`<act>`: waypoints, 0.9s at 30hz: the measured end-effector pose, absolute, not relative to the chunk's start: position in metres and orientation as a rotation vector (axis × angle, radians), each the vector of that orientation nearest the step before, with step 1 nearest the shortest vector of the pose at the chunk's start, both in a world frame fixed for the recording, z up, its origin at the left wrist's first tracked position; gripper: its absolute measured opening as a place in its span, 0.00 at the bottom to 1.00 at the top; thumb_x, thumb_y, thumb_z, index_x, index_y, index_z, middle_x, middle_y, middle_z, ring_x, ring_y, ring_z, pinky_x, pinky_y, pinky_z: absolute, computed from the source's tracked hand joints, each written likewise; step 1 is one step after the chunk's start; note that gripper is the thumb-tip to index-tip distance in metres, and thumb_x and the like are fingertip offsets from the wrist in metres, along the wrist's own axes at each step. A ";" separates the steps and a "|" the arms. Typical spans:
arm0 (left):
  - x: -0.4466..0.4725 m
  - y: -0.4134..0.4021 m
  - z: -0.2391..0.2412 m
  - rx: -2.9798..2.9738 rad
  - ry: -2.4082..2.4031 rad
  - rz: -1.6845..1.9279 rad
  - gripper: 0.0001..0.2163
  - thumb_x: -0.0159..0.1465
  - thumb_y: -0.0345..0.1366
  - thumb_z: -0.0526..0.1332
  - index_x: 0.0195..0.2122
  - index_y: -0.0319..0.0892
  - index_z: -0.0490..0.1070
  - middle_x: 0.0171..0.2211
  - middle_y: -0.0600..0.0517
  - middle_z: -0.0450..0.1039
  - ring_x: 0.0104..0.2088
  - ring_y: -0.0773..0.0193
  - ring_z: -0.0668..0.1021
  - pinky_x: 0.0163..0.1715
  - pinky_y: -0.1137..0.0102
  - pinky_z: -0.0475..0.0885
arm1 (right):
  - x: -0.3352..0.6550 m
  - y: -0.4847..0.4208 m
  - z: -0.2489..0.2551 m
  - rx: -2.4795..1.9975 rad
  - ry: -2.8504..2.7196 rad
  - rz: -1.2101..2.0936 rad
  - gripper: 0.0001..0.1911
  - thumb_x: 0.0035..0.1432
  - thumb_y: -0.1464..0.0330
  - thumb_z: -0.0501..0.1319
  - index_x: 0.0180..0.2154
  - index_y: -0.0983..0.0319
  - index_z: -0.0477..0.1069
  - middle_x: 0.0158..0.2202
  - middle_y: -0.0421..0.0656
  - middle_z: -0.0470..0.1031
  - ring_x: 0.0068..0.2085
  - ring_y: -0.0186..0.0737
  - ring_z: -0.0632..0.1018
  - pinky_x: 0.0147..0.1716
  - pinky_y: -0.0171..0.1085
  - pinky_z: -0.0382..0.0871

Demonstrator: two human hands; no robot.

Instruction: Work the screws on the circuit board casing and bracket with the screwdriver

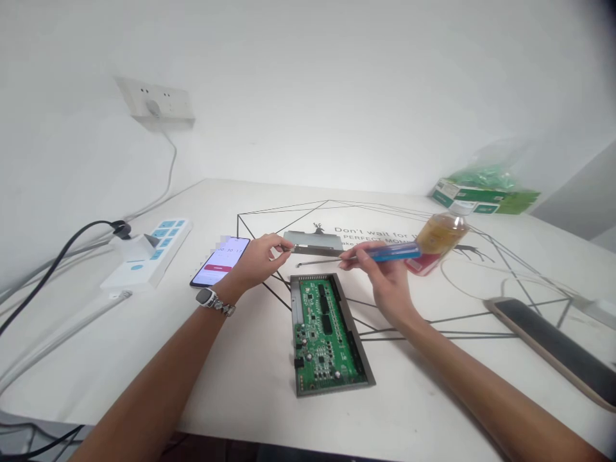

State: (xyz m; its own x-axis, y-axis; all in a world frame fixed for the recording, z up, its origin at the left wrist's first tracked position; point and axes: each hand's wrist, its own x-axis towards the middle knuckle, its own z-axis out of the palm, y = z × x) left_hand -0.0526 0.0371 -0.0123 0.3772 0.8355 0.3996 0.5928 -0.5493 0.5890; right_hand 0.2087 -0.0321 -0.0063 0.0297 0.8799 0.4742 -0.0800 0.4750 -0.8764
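Sitting well to the left of the board (320,333), a white power strip (149,256) with blue markings carries a plug and trails cables. Beyond it, far off the board's left side, a wall socket (176,106) has a plug in it, its cord hanging down. Between the strip and the board a phone (226,260) lies lit on the table (240,385), a red button on its screen. The left hand (262,260), a watch (206,296) at its wrist, is just past the board's far left corner; its grip is pinched on the left end of a metal plate (320,251) beyond the board's far end, though whether the plate is lifted I can't tell. The board itself, green and crowded with components, lies face up in its metal tray (357,340) on the table. Past the board's far right corner is the right hand (385,279), its grip closed round a blue screwdriver (394,251); the thin shaft points left, its tip near the board's far left corner. Beyond the board, to its right, stands a bottle (439,236) of amber drink. Further back on that side is a green and white box (466,194). Rightmost, well apart from the board, lies a dark slab (553,346).
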 end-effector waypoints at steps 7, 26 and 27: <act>-0.046 0.031 -0.009 2.303 1.191 0.782 0.13 0.61 0.42 0.68 0.45 0.45 0.81 0.46 0.48 0.81 0.46 0.55 0.79 0.43 0.63 0.74 | 0.218 -0.033 -0.008 -0.687 -1.271 0.886 0.06 0.66 0.64 0.65 0.41 0.59 0.74 0.37 0.43 0.82 0.37 0.43 0.83 0.40 0.46 0.79; -0.033 0.020 -0.004 1.993 1.066 0.966 0.08 0.63 0.40 0.68 0.38 0.43 0.83 0.40 0.47 0.84 0.42 0.57 0.84 0.46 0.65 0.79 | 0.235 -0.033 -0.002 -0.660 -1.205 0.879 0.05 0.64 0.65 0.66 0.39 0.60 0.75 0.34 0.43 0.82 0.31 0.42 0.82 0.37 0.46 0.76; -0.033 0.020 -0.004 1.976 1.061 0.963 0.08 0.63 0.40 0.68 0.38 0.43 0.84 0.40 0.47 0.84 0.43 0.57 0.84 0.47 0.64 0.79 | 0.235 -0.033 -0.003 -0.658 -1.198 0.884 0.05 0.64 0.65 0.66 0.39 0.60 0.75 0.34 0.43 0.82 0.31 0.42 0.82 0.37 0.46 0.76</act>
